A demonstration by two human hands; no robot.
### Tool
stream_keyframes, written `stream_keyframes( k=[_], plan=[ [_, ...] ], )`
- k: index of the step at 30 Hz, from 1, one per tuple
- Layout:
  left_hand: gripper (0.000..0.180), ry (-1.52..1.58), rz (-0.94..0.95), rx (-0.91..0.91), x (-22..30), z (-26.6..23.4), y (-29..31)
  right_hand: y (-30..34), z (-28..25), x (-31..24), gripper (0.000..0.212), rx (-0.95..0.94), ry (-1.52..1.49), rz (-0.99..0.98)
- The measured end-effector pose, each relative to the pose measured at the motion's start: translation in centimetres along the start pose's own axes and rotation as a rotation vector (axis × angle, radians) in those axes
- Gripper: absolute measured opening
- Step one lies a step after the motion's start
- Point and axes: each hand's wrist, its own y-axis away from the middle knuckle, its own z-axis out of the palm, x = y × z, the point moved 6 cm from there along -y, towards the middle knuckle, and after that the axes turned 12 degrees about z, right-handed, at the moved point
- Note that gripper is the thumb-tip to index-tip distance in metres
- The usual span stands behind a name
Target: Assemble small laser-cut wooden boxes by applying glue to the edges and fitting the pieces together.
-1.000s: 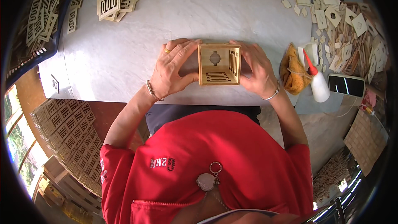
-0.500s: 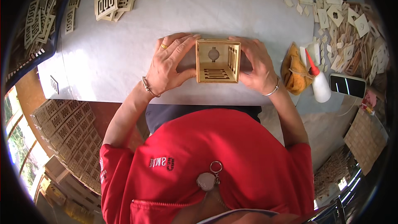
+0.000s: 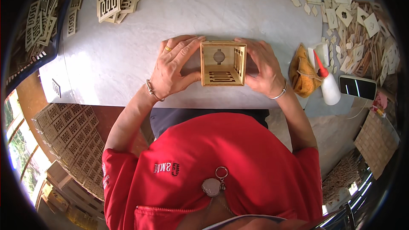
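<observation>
Between my two hands sits a small wooden box point(image 3: 223, 64), square and open toward me, built of thin pale plywood panels. I can see into it: the far panel has a round hole cut through, and the bottom and right panels carry rows of narrow slots. It rests on the counter point(image 3: 238, 8), a smooth, pale grey surface with faint marbled streaks.

My left hand point(image 3: 174, 68) lies flat against the box's left wall, fingers spread and reaching past its far corner; a gold ring sits on one finger and a thin metal bangle circles the wrist. My right hand point(image 3: 265, 69) presses the right wall, fingers curled over the far edge, with a silvery bangle on that wrist. Both hands are clamped on the box from opposite sides, squeezing it between them.

Just right of my right hand lies a crumpled mustard-yellow cloth point(image 3: 302, 76), soft and bunched. Touching it on the far side stands a white squeeze bottle point(image 3: 329, 86) with a tapered red nozzle, tilted. Beyond that bottle lies a flat dark phone point(image 3: 358, 87), glossy and rectangular.

Farther out past my left hand sits a small stack of square fretwork panels point(image 3: 118, 1) with slotted cutouts. Well out past my right hand spreads a loose heap of small wooden cut pieces point(image 3: 362, 25), diamonds and slivers.
</observation>
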Motion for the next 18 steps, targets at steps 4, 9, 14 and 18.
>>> stream_keyframes(
  k=[4,9,14,18],
  plan=[
    [0.077,0.006,-0.006,-0.015,0.1,0.09,-0.12,0.12,-0.12,0.21,0.076,0.003,-0.017,0.014],
    [0.076,-0.006,-0.005,0.013,0.1,0.04,0.03,0.23,0.03,-0.05,0.077,0.015,0.006,0.002],
    [0.075,-0.005,0.001,0.006,-0.02,0.11,0.03,0.2,0.03,-0.03,0.078,0.015,0.012,0.005],
    [0.076,-0.011,0.003,-0.007,-0.06,0.06,-0.04,0.12,-0.03,-0.07,0.078,0.01,0.011,0.0]
  ],
)
